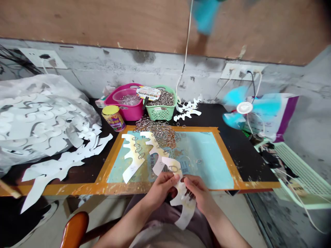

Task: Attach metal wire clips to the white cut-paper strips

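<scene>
My left hand (160, 190) and my right hand (198, 193) pinch a white scalloped cut-out strip (184, 203) at the front edge of the work board. A metal ring (173, 168) links this strip to another white strip (157, 151) lying on the board. That strip connects through more rings to a third strip (133, 155). The board (207, 162) has a pale blue surface and an orange taped border. A heap of small metal rings (157, 131) spills over its far edge, close to the strips. A few loose rings lie on the blue surface.
A green basket of rings (160, 109), a pink basket (131, 106) and a printed can (113, 119) stand behind the board. A bag of white cut-outs (38, 117) lies left, with loose strips (64, 168) on the black table (248, 151). A spinning fan (244, 107) stands right.
</scene>
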Demonstrator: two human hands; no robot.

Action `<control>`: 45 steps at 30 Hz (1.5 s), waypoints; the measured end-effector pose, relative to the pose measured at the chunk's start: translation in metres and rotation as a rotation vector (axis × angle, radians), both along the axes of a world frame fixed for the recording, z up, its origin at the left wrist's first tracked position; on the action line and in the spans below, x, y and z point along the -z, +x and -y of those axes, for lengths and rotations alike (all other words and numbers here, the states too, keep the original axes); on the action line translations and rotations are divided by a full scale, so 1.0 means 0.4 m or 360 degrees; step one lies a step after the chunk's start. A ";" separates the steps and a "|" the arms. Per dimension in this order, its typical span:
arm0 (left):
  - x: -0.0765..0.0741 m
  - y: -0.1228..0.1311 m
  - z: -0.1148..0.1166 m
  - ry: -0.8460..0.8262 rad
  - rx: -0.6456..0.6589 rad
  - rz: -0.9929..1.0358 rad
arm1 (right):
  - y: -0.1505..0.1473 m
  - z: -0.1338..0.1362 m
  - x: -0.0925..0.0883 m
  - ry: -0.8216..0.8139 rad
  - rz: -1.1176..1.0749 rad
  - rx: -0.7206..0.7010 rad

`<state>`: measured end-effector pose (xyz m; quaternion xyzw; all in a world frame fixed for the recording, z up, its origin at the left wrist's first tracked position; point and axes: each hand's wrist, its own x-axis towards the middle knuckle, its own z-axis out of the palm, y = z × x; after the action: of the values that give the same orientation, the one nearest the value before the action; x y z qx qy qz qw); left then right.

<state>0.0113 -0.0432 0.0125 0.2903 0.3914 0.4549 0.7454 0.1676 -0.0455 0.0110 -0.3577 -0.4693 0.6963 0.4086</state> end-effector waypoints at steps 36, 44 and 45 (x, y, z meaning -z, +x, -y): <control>-0.037 0.014 0.026 0.0060 -0.0567 -0.0334 | -0.039 -0.023 -0.056 0.1914 0.1301 0.0591; -0.021 0.002 0.006 -0.0146 -0.0600 -0.0094 | -0.015 -0.024 -0.065 0.1927 0.1339 0.0171; -0.021 0.000 0.004 -0.0156 -0.0601 -0.0091 | -0.012 -0.022 -0.063 0.1916 0.1334 0.0129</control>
<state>0.0111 -0.0447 0.0210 0.1878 0.4817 0.5587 0.6486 0.1629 -0.0366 0.0363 -0.3248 -0.8737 0.1071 0.3461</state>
